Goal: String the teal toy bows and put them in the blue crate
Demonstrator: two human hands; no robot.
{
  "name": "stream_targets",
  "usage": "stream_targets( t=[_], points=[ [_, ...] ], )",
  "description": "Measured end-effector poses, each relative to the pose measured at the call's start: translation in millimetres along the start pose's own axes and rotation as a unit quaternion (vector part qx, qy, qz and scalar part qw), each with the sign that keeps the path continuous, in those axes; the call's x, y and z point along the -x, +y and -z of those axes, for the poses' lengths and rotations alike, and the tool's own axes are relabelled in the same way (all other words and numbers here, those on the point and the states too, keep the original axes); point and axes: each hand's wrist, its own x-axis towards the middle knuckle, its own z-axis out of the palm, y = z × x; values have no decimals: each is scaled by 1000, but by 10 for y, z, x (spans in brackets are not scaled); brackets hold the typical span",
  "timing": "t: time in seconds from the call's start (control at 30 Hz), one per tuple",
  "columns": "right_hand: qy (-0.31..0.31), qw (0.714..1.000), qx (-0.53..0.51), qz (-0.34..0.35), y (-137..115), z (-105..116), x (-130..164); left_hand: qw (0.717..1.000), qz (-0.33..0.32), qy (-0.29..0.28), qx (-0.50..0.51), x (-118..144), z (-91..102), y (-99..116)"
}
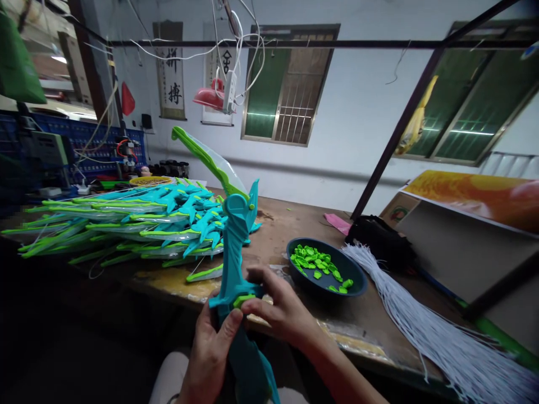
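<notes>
A teal and lime-green plastic toy sword (234, 247) stands upright in front of me, its clear curved blade rising toward the upper left. My left hand (210, 350) grips its teal handle from below, thumb pressed near the crossguard. My right hand (278, 306) pinches a small lime-green piece (243, 300) against the crossguard. A dark bowl (357, 280) with several loose lime-green pieces (315, 261) sits on the wooden table just right of my hands.
A large pile of the same toy swords (126, 221) covers the table's left side. A bundle of white cords (421, 320) fans out at the right, beside a black bag (379, 238). Cables and a pink lamp (208, 96) hang overhead.
</notes>
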Motion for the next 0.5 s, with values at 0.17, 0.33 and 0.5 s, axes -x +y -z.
stream_targets(
  t=[0.17,0.33,0.5],
  points=[
    [4,1000,29,-6,-41,-73,144,1000,-7,15,1,81,71,-118],
    [40,998,47,23,-40,-246,289,1000,-25,18,-3,96,124,-117],
    [40,997,67,-16,182,-335,244,997,36,53,-38,-128,289,-226]
  ],
)
